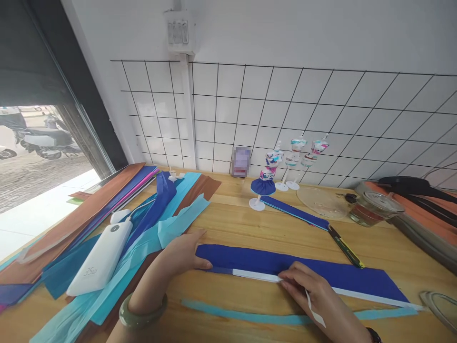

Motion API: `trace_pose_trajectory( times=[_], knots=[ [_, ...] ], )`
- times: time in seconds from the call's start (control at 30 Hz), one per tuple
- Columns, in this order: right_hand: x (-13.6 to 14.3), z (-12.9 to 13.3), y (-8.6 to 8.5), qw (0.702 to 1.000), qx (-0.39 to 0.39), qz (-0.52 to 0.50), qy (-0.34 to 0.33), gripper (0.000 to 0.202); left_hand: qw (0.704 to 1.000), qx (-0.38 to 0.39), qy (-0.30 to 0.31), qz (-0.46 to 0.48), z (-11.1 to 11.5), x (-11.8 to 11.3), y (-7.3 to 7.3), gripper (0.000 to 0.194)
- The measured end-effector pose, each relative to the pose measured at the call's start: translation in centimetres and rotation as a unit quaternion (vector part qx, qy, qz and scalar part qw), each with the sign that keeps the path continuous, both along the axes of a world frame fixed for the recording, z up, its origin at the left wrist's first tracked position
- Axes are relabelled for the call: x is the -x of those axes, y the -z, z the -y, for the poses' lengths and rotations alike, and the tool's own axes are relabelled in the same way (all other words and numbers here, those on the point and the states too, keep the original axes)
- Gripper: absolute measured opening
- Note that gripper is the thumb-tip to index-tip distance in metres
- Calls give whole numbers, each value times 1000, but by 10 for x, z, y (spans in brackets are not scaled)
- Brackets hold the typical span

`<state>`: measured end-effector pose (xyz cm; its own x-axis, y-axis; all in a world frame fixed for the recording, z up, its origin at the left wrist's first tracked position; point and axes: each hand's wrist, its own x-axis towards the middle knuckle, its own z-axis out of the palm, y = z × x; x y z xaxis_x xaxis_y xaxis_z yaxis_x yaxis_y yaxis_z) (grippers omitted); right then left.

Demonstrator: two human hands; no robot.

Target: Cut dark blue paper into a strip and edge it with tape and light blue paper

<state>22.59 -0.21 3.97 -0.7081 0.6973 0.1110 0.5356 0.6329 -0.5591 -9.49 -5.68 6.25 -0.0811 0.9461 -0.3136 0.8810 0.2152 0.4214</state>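
A long dark blue strip of thin sheet [257,258], paper or cloth, lies across the table, with a narrow white tape [371,297] along its near edge. My left hand [183,252] rests at the strip's left end, fingers stretched and apart, thumb on the blue sheet. With thumb and fingertips my right hand [307,288] pinches the white tape strip [255,275] at the near edge; a loose white tail [314,312] hangs out below the palm. Nearer me lies a narrow light blue strip [243,315].
Colored sheets [178,228] pile at left, with a white power bank [102,259] on them. Behind are a small dress form [266,178] in a blue skirt, a folded blue strip [296,212], a utility knife [345,247] touching the long strip, and a glass jar [371,209].
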Motion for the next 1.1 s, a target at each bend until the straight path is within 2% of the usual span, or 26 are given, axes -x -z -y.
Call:
trace_pose_trajectory(
  times=[0.27,0.8,1.1],
  knots=[
    [-34,-1,2,999,-18,-4,36,23,1000,-2,-8,-3,-2,0,5,94],
    [-112,-11,7,983,-101,33,148,24,999,3,-28,-25,-3,-7,0,88],
    [-131,-21,3,976,-120,30,178,31,999,2,-23,-39,-6,-7,2,88]
  ],
)
